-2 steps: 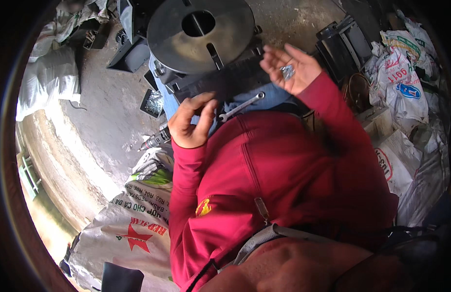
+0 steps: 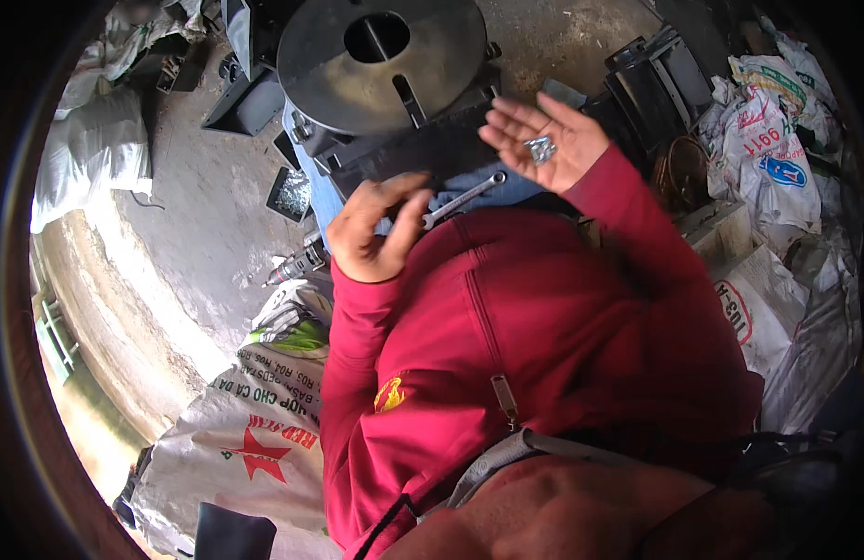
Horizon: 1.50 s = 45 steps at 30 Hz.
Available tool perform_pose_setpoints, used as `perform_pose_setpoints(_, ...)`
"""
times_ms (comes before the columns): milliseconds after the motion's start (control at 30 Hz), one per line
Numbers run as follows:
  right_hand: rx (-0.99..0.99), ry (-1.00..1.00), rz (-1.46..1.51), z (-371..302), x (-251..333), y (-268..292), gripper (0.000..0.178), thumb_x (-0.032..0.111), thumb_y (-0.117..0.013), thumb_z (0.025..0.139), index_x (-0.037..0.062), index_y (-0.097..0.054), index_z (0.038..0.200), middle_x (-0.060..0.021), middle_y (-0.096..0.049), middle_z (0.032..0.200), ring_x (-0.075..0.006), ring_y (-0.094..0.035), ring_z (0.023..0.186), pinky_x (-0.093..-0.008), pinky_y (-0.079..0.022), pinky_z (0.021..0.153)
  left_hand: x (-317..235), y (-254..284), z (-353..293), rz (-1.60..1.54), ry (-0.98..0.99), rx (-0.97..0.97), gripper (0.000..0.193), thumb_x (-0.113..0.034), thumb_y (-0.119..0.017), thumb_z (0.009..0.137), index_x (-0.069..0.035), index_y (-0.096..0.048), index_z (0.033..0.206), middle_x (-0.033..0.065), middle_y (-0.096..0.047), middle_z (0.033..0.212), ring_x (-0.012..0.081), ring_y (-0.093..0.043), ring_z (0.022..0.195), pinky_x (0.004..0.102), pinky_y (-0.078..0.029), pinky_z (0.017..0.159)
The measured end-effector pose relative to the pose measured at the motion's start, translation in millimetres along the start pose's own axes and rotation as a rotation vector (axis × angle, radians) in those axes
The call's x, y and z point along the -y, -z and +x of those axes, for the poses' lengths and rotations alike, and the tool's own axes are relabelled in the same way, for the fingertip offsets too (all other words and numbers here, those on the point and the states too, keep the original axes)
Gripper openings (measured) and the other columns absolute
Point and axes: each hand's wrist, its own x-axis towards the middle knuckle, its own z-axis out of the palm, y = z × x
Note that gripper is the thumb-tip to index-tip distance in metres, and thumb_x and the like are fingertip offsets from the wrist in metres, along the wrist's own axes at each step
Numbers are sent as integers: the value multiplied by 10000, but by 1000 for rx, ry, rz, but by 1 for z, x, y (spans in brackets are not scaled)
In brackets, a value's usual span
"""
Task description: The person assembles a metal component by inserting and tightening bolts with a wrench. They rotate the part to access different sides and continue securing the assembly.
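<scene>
Over the lap hangs my left hand (image 2: 371, 224), its fingers curved, the thumb apart from them; no held thing shows there. On the upturned palm of my right hand (image 2: 577, 154) lie several small shiny metal pieces (image 2: 541, 150), too small to tell whether they are nuts or bolts. That hand's fingers are stretched out. A combination wrench (image 2: 467, 200) rests across my lap between the hands. Just beyond stands a dark metal machine part with a round slotted disc (image 2: 348, 79) on top, a large hole at its middle.
A black tray of small shiny metal parts (image 2: 290, 194) sits on the floor at left, near a power tool (image 2: 297, 264). Dark angled metal parts (image 2: 245, 105) lie farther off, with others (image 2: 661, 84) at right. Printed sacks (image 2: 777, 149) pile up at right; another sack (image 2: 231, 439) is near left.
My right hand has shifted slightly left with the metal pieces on its palm. My left hand has moved a little to the right, covering more of the wrench's near end.
</scene>
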Motion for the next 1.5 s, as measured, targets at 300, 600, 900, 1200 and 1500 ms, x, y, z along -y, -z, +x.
perform_pose_setpoints(300,103,-239,-18,48,-63,-31,573,440,-343,1006,0,-445,1359,-142,-493,1367,-250,-489,1240,-393,-368,1064,12,-12,8,367,-315,101,311,-15,-746,741,-59,-690,1043,82,-637,901,211,-662,741,304,-531,608)
perform_pose_setpoints(600,-50,-340,-151,71,-84,-24,511,474,-471,959,74,-543,1270,-72,-597,1142,-195,-579,1013,-351,-470,902,21,-6,1,523,-110,194,201,-61,-715,744,-86,-672,939,82,-635,965,252,-671,779,315,-544,628)
perform_pose_setpoints(900,-27,-299,-97,77,-84,-21,410,375,-492,967,23,-544,1170,-86,-611,1033,-214,-585,967,-401,-465,919,30,4,12,345,-91,173,183,-33,-722,755,-31,-649,923,102,-644,828,229,-676,716,304,-534,617)
perform_pose_setpoints(1200,-11,-243,-168,80,-85,-21,407,308,-462,978,15,-530,1252,-82,-614,1110,-210,-603,1013,-442,-473,989,40,19,3,111,122,29,285,19,-705,759,-23,-595,1019,80,-654,832,170,-668,714,275,-522,619)
perform_pose_setpoints(1500,20,-254,-327,82,-91,-17,405,275,-448,970,46,-532,1293,-64,-612,1165,-172,-576,1034,-363,-438,967,28,12,-4,441,-28,160,192,-55,-677,767,-100,-662,954,100,-613,903,270,-649,750,354,-525,639)
